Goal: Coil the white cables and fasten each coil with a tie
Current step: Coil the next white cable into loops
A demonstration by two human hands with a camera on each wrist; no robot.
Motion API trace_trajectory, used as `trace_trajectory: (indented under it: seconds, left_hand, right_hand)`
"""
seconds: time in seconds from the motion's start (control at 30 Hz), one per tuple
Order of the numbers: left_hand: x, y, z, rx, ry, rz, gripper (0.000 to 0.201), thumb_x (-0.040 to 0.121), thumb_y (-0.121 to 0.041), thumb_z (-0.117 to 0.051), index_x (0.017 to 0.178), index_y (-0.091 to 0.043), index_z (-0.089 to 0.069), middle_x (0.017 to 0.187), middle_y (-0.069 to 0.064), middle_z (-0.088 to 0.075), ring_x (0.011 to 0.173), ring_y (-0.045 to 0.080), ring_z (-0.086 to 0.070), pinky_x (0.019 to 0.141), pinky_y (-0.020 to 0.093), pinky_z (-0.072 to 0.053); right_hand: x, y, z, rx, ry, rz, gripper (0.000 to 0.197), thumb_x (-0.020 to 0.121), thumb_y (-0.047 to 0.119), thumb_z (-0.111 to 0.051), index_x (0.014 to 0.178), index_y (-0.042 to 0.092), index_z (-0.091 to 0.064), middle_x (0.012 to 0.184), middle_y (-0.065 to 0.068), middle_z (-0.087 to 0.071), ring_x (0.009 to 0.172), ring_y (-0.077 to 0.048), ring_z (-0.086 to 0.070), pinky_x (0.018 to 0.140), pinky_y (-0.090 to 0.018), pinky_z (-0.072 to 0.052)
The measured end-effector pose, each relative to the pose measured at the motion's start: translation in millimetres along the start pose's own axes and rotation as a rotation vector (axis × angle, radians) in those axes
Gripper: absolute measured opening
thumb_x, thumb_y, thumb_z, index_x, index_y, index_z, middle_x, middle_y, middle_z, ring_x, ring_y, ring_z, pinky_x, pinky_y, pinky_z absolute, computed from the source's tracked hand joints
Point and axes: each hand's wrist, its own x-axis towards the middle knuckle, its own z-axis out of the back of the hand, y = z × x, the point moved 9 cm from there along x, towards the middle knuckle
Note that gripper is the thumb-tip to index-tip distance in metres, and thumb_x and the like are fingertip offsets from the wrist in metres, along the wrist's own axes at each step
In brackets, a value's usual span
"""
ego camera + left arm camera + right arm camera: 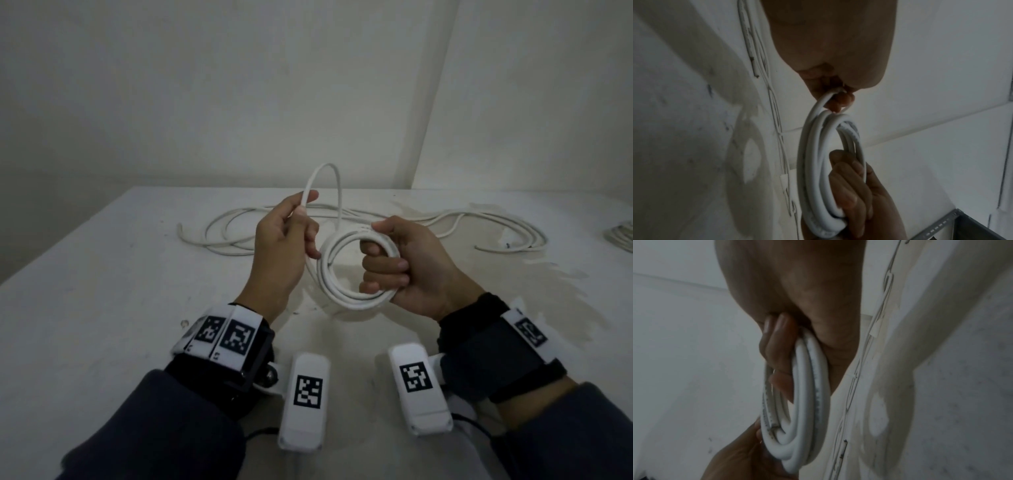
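Note:
My right hand (394, 260) grips a coil of white cable (339, 287) with several turns, fingers curled through its middle, held above the white table (102, 325). My left hand (294, 226) pinches the free length of the same cable (310, 185), which rises in a tall loop and comes down to the coil. The left wrist view has the coil (818, 162) hanging edge-on below the pinching fingers. Seen from the right wrist, the coil (803, 402) sits against the right palm. Loose white cables (233, 226) lie spread on the table behind my hands.
More loose cable (496, 229) trails across the table's right rear. Another bundle of white cable (621, 236) shows at the far right edge. White walls stand behind the table. A metal bracket (941, 225) appears low in the left wrist view.

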Motion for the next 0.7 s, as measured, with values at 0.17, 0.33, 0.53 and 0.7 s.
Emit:
trace_trajectory:
  seconds: [0.17,0.33,0.53,0.7]
  left_hand:
    - [-5,0,-12,-0.018,0.112,0.019,0.027,0.103,-0.011,-0.036,0.119,-0.012,-0.057,0.079,-0.007,-0.073,0.082,0.006,-0.066,0.084,0.019,-0.051]
    - [-17,7,-35,-0.133,0.282,0.116,0.030,0.101,-0.011,-0.038,0.125,-0.011,-0.056,0.121,0.002,-0.067,0.107,0.014,-0.066,0.086,0.033,-0.057]
    - [-25,16,-46,-0.031,0.358,0.190,0.029,0.100,-0.012,-0.044,0.121,-0.012,-0.063,0.099,0.001,-0.072,0.086,0.015,-0.069,0.059,0.021,-0.051]
    - [-27,27,-51,-0.162,0.413,0.368,0.030,0.100,-0.011,-0.042,0.119,-0.009,-0.065,0.072,0.006,-0.062,0.062,0.016,-0.056,0.054,0.023,-0.048]
  right_hand:
    - [-4,0,-1,-0.049,0.011,-0.036,0.029,0.084,0.029,-0.040,0.063,0.010,-0.046,0.035,0.007,-0.021,0.026,-0.008,-0.019,0.041,-0.022,-0.036]
    - [-8,2,5,-0.221,-0.039,-0.031,0.037,0.089,0.029,-0.037,0.061,0.012,-0.053,0.036,0.007,-0.020,0.028,-0.008,-0.016,0.044,-0.024,-0.030]
    - [-13,14,15,-0.358,-0.201,0.080,0.050,0.094,0.021,-0.035,0.047,0.020,-0.054,0.037,0.006,-0.022,0.029,-0.008,-0.018,0.040,-0.020,-0.023]
    - [-15,20,17,-0.450,-0.276,0.138,0.038,0.092,0.017,-0.038,0.058,0.017,-0.055,0.041,0.004,-0.023,0.032,-0.010,-0.018,0.041,-0.021,-0.021]
